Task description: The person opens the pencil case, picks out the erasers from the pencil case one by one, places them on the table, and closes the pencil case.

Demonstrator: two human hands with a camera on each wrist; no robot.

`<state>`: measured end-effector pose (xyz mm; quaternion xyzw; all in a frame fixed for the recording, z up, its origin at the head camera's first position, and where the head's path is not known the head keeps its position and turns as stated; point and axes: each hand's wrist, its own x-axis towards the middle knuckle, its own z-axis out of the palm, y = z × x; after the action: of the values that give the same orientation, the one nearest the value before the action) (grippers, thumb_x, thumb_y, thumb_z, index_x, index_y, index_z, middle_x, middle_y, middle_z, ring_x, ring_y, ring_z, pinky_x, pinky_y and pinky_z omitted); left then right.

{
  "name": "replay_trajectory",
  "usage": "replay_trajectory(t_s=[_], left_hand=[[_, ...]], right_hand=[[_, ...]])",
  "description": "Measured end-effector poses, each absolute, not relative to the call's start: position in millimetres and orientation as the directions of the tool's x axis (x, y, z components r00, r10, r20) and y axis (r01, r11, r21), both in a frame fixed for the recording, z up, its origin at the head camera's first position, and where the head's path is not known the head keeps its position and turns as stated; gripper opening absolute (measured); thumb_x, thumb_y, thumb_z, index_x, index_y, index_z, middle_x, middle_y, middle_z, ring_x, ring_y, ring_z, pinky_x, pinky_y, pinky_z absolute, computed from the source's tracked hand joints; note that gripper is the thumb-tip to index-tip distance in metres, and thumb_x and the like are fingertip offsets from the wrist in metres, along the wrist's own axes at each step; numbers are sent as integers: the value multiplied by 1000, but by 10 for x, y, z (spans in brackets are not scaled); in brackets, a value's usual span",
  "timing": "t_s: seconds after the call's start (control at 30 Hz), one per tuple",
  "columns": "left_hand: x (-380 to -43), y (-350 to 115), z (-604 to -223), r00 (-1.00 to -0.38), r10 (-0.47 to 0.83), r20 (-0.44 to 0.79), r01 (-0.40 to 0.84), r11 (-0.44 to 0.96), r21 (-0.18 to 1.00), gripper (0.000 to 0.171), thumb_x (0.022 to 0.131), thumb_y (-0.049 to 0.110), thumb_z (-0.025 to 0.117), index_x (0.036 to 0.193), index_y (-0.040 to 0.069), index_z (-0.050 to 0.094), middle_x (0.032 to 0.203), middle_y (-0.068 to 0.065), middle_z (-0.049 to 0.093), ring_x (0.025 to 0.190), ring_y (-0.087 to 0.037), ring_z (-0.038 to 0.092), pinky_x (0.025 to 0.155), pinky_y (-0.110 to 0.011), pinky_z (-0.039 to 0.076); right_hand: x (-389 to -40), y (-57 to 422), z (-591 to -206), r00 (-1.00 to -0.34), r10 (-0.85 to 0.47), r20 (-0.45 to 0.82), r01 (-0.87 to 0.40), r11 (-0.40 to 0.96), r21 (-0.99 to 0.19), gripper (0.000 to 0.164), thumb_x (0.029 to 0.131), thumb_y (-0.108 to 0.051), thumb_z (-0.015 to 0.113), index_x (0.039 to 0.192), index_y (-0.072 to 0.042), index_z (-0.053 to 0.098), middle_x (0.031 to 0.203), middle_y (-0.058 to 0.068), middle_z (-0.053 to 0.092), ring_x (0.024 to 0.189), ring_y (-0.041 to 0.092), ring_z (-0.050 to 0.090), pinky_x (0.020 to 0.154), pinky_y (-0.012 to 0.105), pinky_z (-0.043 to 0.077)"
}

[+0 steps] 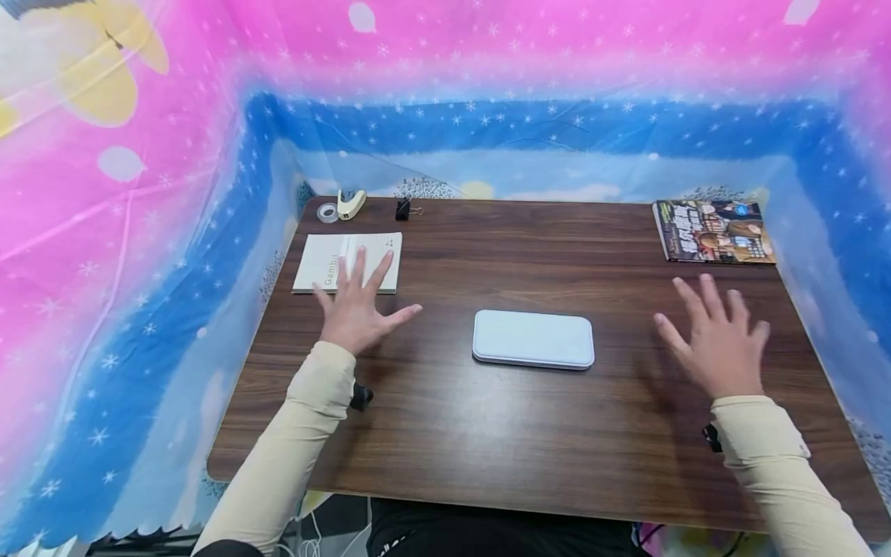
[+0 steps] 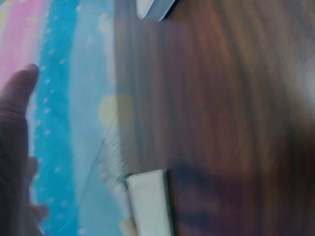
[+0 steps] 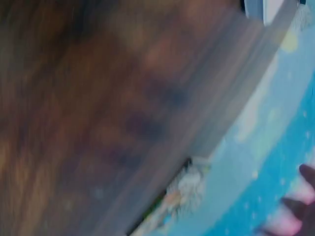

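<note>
Both hands are held over the table with fingers spread and nothing in them. In the head view the left hand overlaps the lower edge of a white notebook with lettering on its cover. The right hand hovers at the right side, in front of a comic-style book. Between the hands lies a flat white case with rounded corners. In the left wrist view, blurred fingers show at the left edge; in the right wrist view, dark fingertips show at the lower right.
A brown wood-grain table spans the area, walled by a pink and blue patterned cloth. At the back left are a tape roll, a cream stapler-like tool and a black binder clip.
</note>
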<state>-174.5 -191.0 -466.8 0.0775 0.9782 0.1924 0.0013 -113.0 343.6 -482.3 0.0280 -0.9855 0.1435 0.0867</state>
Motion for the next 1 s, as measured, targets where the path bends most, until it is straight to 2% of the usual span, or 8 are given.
replay_trajectory(t_s=[0.07,0.13,0.2,0.3,0.4,0.53,0.8,1.0], left_hand=[[-1792,-1840,-4761,-970,241,40,233,859,456,109,90,67,73,171,23,15,177,-13,8,161,-41,5,124,-76,0],[-1828,-1747,-4885,-941,336,52,308,780,545,110,90,55,80,170,12,18,175,-14,16,161,-37,16,130,-63,9],[-1855,-1632,-5026,-905,423,57,365,699,615,109,88,45,86,168,6,24,173,-15,24,158,-35,24,131,-55,17],[-1884,-1446,-5231,-847,529,54,437,636,636,109,83,41,91,165,4,30,169,-18,33,155,-35,32,130,-51,25],[-1919,-1246,-5403,-790,612,48,505,604,617,113,78,45,94,163,1,34,165,-20,39,153,-35,37,129,-48,29],[-1938,-1042,-5564,-734,677,48,566,572,594,119,73,50,96,161,-1,36,160,-20,44,148,-33,43,127,-42,35],[-1972,-870,-5669,-706,700,111,648,573,502,111,69,52,97,152,-1,47,139,-14,58,126,-25,57,111,-34,50],[-2050,-833,-5629,-709,696,110,664,607,438,101,67,53,96,144,3,54,127,-9,61,113,-22,60,99,-33,56]], right_hand=[[-1166,3289,-4913,-927,-187,325,-284,917,-280,64,106,-48,56,159,-15,47,165,19,40,145,54,38,110,85,30],[-1199,3100,-5042,-811,-346,472,-498,832,-244,51,107,-39,58,145,-6,62,149,20,59,132,48,56,108,73,44],[-1218,2881,-5175,-686,-459,565,-654,730,-201,43,108,-33,57,133,0,70,134,20,69,120,45,65,102,65,53],[-1210,2552,-5342,-605,-534,591,-748,635,-193,36,111,-24,55,128,2,73,126,19,73,114,41,69,97,58,57],[-1198,2299,-5465,-594,-573,564,-774,599,-206,30,100,-8,69,128,3,73,125,19,74,114,38,70,98,53,59],[-1173,2104,-5588,-612,-613,501,-774,595,-216,49,85,-1,83,131,2,71,129,20,72,120,38,69,102,52,59],[-1149,2016,-5643,-626,-638,448,-765,615,-192,53,84,-5,88,133,1,70,130,21,71,120,37,69,101,52,60],[-1246,2001,-5591,-553,-685,475,-807,582,-100,51,81,-5,89,129,3,72,123,22,74,113,37,71,96,51,62]])
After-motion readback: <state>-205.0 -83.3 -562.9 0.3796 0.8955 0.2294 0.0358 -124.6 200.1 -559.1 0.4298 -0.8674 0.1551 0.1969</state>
